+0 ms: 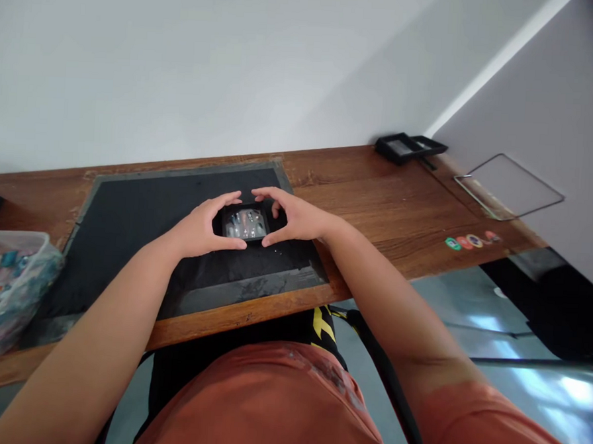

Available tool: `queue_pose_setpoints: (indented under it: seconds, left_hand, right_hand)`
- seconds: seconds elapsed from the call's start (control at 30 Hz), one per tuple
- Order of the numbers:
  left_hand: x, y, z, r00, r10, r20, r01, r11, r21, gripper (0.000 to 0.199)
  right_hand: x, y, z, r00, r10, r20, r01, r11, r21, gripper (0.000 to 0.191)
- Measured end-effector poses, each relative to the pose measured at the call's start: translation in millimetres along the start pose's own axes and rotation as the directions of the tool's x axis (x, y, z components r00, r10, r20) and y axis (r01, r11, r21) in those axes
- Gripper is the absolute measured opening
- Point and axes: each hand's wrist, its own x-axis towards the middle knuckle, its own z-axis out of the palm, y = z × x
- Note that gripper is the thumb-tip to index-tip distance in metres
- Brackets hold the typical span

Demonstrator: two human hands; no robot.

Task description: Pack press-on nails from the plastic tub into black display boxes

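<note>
Two hands [201, 229] [299, 217], dark case [247, 223], seemingly lying crosswise

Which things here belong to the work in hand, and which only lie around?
Seemingly in use:
small black rectangular box between left hand and right hand
dark rectangular mat beneath

Apparently lying about:
black plastic trays
thin wire frame
clear plastic bin

No text, brand or number readable. Row of small coloured stickers [473, 241] on wooden table [377, 200], right side: marks too small to read. Bold yellow shapes on black trousers [323, 326], no legible lettering.
</note>
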Motion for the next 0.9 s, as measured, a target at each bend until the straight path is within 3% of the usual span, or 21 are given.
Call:
queue_pose_setpoints:
  seconds: [0.23, 0.47, 0.7, 0.9]
  left_hand:
    - [-2, 5, -0.8, 1.000, -0.016, -0.006, 0.017, 0.996, 0.091, 0.086]
    - [-4, 4, 1.0, 0.999, -0.031, -0.014, 0.032, 0.998, 0.058, 0.077]
    - [-4, -5, 3.9, 1.000, 0.015, -0.006, -0.015, 0.999, -0.048, 0.107]
    - [-6, -11, 3.6, 0.999, 0.032, 0.028, -0.033, 0.999, 0.023, 0.123]
  right_hand:
    - [1, 2, 2, 1.000, 0.017, -0.001, -0.017, 1.000, 0.024, 0.101]
    - [2, 5, 3, 1.000, 0.010, 0.000, -0.010, 0.999, 0.040, 0.109]
    - [2, 5, 3, 0.999, 0.025, 0.030, -0.024, 1.000, -0.014, 0.142]
    - [1, 3, 1, 0.999, 0.009, 0.052, -0.008, 1.000, -0.018, 0.140]
